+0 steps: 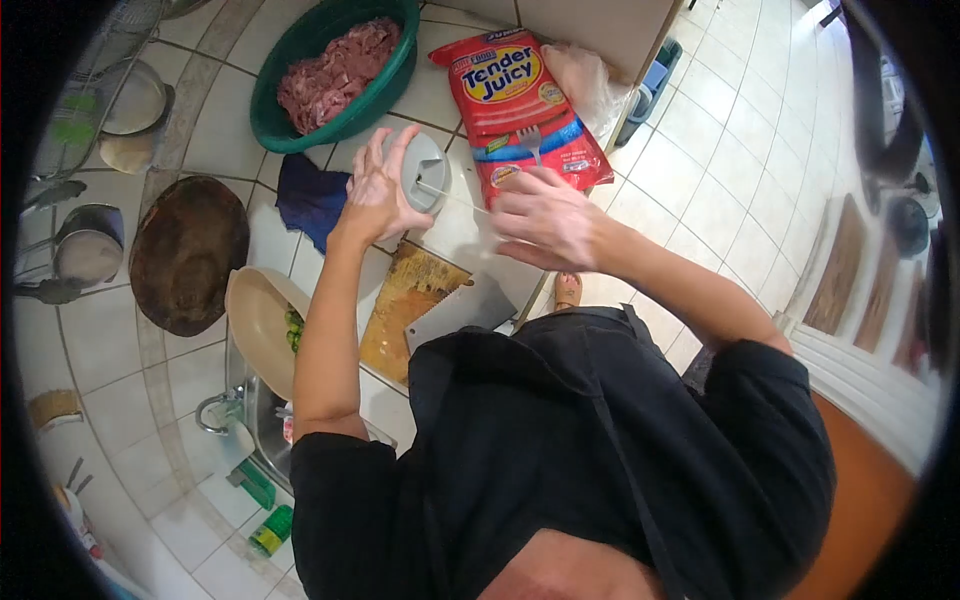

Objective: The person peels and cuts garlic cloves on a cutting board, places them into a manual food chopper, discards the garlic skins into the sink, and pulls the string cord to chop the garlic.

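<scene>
My left hand (376, 190) is wrapped round a round, light grey plastic piece (428, 172), held above the tiled counter. A thin pale cord runs from the middle of that piece toward my right hand (545, 220), whose fingers are curled and blurred by motion; what they grip is too small to make out. Just beyond my right hand lies a red Tender Juicy pack (500, 100) with a fork (530, 140) on it. A dark blue cloth (308, 198) lies left of my left hand. Below the hands are a worn wooden board (405, 300) and a cleaver (462, 312).
A green basin (262, 110) of raw meat stands at the top. A clear plastic bag (585, 85) lies beside the red pack. At the left are a dark round board (190, 255), a beige bowl (262, 325), a sink (268, 425) and several pans. Tiled floor shows at the right.
</scene>
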A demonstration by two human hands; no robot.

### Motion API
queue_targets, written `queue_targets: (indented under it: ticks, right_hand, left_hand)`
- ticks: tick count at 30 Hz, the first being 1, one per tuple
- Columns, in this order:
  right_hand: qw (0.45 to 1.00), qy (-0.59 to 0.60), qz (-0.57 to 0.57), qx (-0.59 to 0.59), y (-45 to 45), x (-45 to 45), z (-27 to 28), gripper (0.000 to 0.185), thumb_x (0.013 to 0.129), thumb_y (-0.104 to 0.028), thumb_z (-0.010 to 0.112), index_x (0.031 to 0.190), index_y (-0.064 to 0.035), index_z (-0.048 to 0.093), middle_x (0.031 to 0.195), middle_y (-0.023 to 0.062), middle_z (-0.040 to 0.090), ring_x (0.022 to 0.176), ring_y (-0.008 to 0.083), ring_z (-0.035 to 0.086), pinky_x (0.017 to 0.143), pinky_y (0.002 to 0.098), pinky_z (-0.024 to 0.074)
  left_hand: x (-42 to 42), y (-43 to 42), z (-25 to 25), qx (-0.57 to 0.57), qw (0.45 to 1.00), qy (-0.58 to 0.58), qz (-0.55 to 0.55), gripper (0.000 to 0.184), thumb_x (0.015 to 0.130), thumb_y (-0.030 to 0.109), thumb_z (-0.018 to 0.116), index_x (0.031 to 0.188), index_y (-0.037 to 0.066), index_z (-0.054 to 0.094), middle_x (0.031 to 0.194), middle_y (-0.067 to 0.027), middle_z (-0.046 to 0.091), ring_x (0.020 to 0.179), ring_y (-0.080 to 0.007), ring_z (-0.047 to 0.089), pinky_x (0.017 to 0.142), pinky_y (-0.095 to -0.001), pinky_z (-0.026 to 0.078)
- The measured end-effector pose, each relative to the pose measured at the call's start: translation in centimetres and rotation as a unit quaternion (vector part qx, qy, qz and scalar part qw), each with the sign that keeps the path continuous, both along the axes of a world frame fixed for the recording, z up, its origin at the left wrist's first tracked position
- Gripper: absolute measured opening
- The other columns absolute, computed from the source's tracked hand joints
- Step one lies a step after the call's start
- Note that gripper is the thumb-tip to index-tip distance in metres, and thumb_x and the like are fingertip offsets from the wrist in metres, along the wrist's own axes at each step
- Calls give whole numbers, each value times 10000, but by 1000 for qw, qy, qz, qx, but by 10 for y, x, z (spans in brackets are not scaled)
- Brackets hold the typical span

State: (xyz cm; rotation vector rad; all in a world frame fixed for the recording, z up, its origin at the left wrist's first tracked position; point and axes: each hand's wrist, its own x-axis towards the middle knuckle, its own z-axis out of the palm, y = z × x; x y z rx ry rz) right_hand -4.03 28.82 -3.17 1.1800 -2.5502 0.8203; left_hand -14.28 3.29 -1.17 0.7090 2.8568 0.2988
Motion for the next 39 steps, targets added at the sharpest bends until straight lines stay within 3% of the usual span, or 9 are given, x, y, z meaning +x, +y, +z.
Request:
queue_targets:
  ticks: [4, 9, 13, 19, 23, 26, 29, 32, 39]
  right_hand:
    - [996, -88, -16, 16, 77, 64, 14, 159, 830, -177, 663, 792, -102, 528, 885, 75, 546, 1053, 283, 515, 1003, 506, 380]
    - [966, -252, -65, -4, 136, 121, -5, 173, 790, -80, 646, 739, -83, 480, 746, 84, 507, 899, 311, 573, 853, 445, 494]
    - [991, -27, -59, -113, 31, 50, -15, 228, 853, -200, 696, 797, -86, 507, 813, 83, 514, 866, 288, 534, 718, 385, 484]
    - [997, 4, -26, -73, 1, 14, -44, 144, 864, -217, 649, 900, -94, 583, 901, 75, 519, 922, 263, 513, 875, 407, 437]
    - [963, -251, -77, 63, 160, 157, -69, 184, 823, -180, 631, 674, -127, 538, 729, 64, 479, 775, 232, 534, 931, 447, 440]
    - [947, -306, -91, 44, 165, 163, -37, 173, 818, -158, 629, 671, -126, 544, 694, 61, 464, 737, 218, 530, 904, 451, 444]
    - [990, -58, -68, -111, 54, 66, -17, 157, 852, -205, 656, 795, -120, 537, 832, 66, 487, 876, 265, 499, 774, 379, 455]
    - [992, -5, -52, -113, -23, 13, -26, 177, 879, -254, 632, 810, -125, 532, 844, 57, 469, 836, 260, 479, 759, 384, 450]
    - [961, -244, -107, 68, 161, 202, -61, 121, 853, -170, 598, 743, -127, 574, 736, 50, 513, 782, 198, 550, 896, 443, 439]
  left_hand:
    - [1, 0, 3, 4, 1000, 1, -26, 1191, 426, 233, 862, 1463, 298, 280, 1479, -176, 261, 1328, -459, 308, 1039, -568, 385]
    - [-2, 2, 6, 0, 999, -6, -32, 1195, 426, 262, 867, 1468, 267, 280, 1471, -187, 272, 1323, -466, 310, 1068, -543, 373]
    - [-1, 3, 4, -5, 999, 12, -40, 1190, 430, 306, 879, 1466, 249, 298, 1465, -192, 279, 1327, -462, 307, 1076, -532, 367]
    - [6, 8, 3, 2, 999, 18, -41, 1140, 451, 283, 866, 1456, 241, 331, 1458, -186, 289, 1333, -437, 310, 1066, -528, 372]
    - [6, 14, 7, 18, 999, 10, -31, 1109, 463, 256, 851, 1449, 244, 342, 1448, -178, 302, 1325, -433, 320, 1061, -517, 377]
    - [7, 15, 6, 6, 999, 18, -29, 1103, 462, 253, 854, 1443, 247, 348, 1448, -179, 305, 1322, -434, 324, 1059, -510, 382]
    - [8, 15, 3, 14, 999, 25, -30, 1106, 458, 254, 856, 1441, 249, 349, 1446, -179, 308, 1314, -439, 333, 1056, -519, 381]
    - [7, 14, 2, 22, 998, 34, -40, 1114, 450, 256, 859, 1440, 250, 347, 1442, -182, 313, 1300, -451, 346, 1055, -529, 380]
    - [5, 11, -1, 22, 998, 32, -48, 1119, 444, 265, 856, 1440, 264, 344, 1433, -196, 321, 1280, -465, 361, 1050, -537, 382]
